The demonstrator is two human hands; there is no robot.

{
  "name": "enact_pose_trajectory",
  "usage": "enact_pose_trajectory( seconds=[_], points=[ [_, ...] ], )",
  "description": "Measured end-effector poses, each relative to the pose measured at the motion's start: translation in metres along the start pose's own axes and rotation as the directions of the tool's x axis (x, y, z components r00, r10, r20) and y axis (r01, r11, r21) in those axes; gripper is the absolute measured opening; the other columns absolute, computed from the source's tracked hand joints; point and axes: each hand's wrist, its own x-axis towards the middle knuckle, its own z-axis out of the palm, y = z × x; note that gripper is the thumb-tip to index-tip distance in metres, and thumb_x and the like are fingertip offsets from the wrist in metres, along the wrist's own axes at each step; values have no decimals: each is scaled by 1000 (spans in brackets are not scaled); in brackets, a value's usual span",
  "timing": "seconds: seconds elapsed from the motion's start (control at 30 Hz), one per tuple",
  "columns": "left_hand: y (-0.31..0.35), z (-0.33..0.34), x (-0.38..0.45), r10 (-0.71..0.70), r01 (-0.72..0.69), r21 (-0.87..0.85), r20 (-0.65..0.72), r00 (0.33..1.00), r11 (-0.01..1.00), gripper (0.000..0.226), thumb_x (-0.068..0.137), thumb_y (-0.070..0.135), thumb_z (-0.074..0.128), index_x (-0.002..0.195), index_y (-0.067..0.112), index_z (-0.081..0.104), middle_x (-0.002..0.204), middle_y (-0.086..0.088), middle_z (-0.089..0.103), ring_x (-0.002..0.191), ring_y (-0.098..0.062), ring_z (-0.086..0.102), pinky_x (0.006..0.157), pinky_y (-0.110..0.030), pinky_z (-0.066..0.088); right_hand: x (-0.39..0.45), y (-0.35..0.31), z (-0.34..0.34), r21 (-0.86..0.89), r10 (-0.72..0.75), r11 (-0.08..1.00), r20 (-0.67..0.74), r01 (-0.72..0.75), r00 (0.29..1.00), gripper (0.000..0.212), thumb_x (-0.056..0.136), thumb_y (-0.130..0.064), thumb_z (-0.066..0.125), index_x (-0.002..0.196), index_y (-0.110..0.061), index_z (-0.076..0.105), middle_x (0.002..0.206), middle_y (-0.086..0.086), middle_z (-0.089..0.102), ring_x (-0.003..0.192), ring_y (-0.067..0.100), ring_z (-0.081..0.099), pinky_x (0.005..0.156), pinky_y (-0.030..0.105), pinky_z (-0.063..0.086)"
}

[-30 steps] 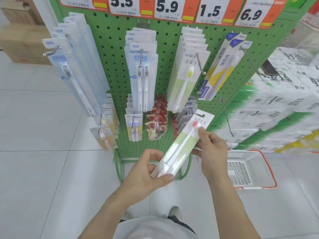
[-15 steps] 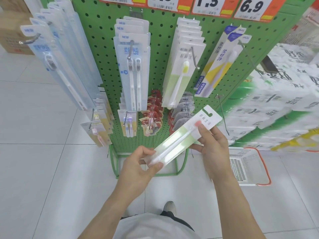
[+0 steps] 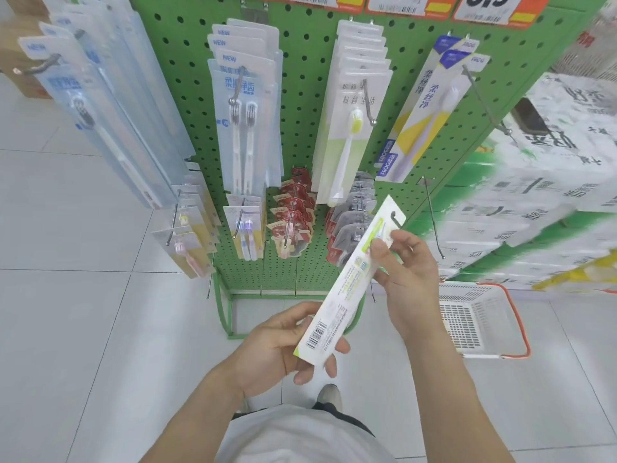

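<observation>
A long white and green toothbrush pack (image 3: 347, 285) is held slanted in front of me, its printed back with a barcode facing up. My left hand (image 3: 283, 345) grips its lower end, fingers curled under the pack. My right hand (image 3: 405, 275) pinches its upper part near the hang hole, thumb on the back face. The pack hangs in the air before a green pegboard rack (image 3: 300, 105).
Rows of packaged toothbrushes (image 3: 350, 128) hang on hooks across the rack, with bare hooks (image 3: 434, 222) at the right. A white shopping basket with red handle (image 3: 474, 322) sits on the tiled floor at the right. Stacked tissue packs (image 3: 551, 182) fill the shelf beyond.
The pack has been turned over: its clear front with the toothbrush showed before, and now the printed back with the barcode faces me. Both hands kept hold of it.
</observation>
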Motion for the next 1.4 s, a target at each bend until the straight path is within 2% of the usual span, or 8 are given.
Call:
enact_pose_trajectory(
  seconds=[0.1,0.23,0.43,0.6,0.77,0.9,1.13,1.4],
  points=[
    [-1,-2,1,-42,44,-39,59,997,998,43,101,16,43,141,3,51,129,-37,58,99,-47,67,69,-40,56,4,0,-5,13,40,999,-28,-40,999,45,85,-3,75,122,-9,49,97,4,72,82,18,73,70,37,58],
    [3,2,4,-109,114,41,-108,988,993,56,99,42,42,134,4,61,132,-29,61,118,-49,61,97,-50,49,4,-3,-5,-1,58,998,18,-58,998,39,84,-2,75,120,-5,62,99,5,74,82,19,73,69,37,59],
    [8,23,6,-15,65,242,-204,979,968,35,98,28,56,124,6,67,117,-15,73,101,-37,73,78,-29,56,3,-5,-1,-3,52,999,61,-52,997,18,91,-1,68,107,-7,64,98,3,74,81,19,70,66,32,56],
    [8,26,7,-63,99,165,-208,976,981,39,99,26,51,123,0,66,119,-23,70,99,-39,73,73,-29,56,1,-2,-2,15,69,997,98,-70,993,7,99,-19,61,104,-17,64,94,3,75,76,16,69,62,28,54],
    [8,27,6,-92,95,16,-132,987,995,44,101,31,49,127,0,65,123,-29,66,96,-41,72,76,-36,57,-2,-3,-3,43,81,995,90,-85,993,25,83,-27,71,103,-13,68,95,11,77,74,20,70,65,30,56],
    [9,29,5,-109,108,-12,-88,990,994,58,105,46,31,133,7,64,126,-28,65,96,-41,71,80,-35,56,-1,0,-7,-1,72,997,22,-72,997,13,88,-13,74,100,-11,68,96,12,77,77,23,71,69,35,57],
    [12,32,4,-91,94,15,-127,988,995,49,96,36,50,122,0,69,119,-30,68,88,-41,72,77,-40,57,-2,1,-7,15,72,997,37,-73,997,11,92,-11,70,103,-12,67,93,9,77,74,21,71,65,31,56],
    [9,31,4,-87,94,47,-137,987,994,51,95,42,50,121,4,71,120,-27,69,89,-38,73,75,-38,58,-2,-3,-10,41,59,997,156,-67,986,36,75,-12,76,108,-7,65,112,13,74,87,24,73,70,34,59]
  ],
)
